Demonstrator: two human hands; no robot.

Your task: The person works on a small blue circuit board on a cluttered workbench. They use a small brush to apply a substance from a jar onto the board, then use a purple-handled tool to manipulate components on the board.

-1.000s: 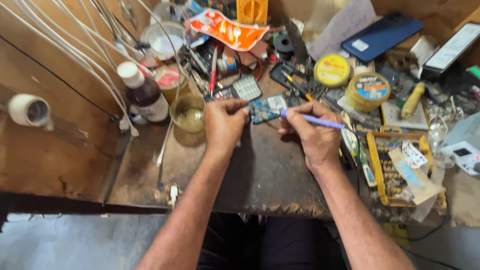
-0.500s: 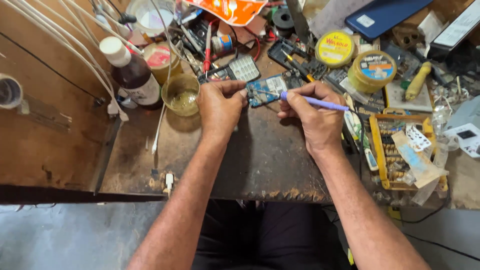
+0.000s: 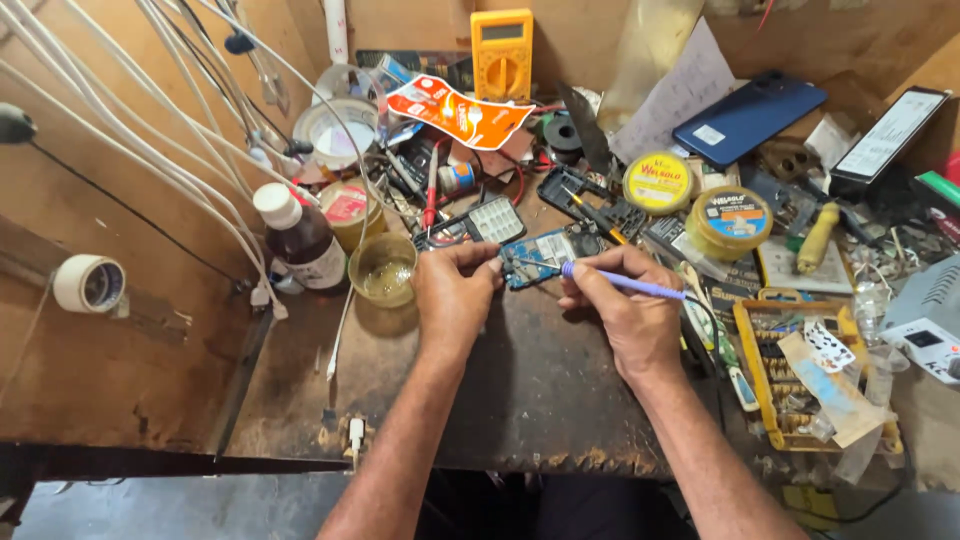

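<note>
Our left hand [image 3: 455,290] pins the circuit board [image 3: 540,256] steady while our right hand [image 3: 625,310] grips the purple-handled iron [image 3: 625,284], tip on it.

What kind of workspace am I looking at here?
Most likely a phone or small-electronics repair bench. The left hand steadies a blue circuit board while the right hand works it with a purple-handled tool; a yellow multimeter stands behind.

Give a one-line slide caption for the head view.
Left hand steadies a circuit board; right hand works it with a purple-handled tool.
</note>
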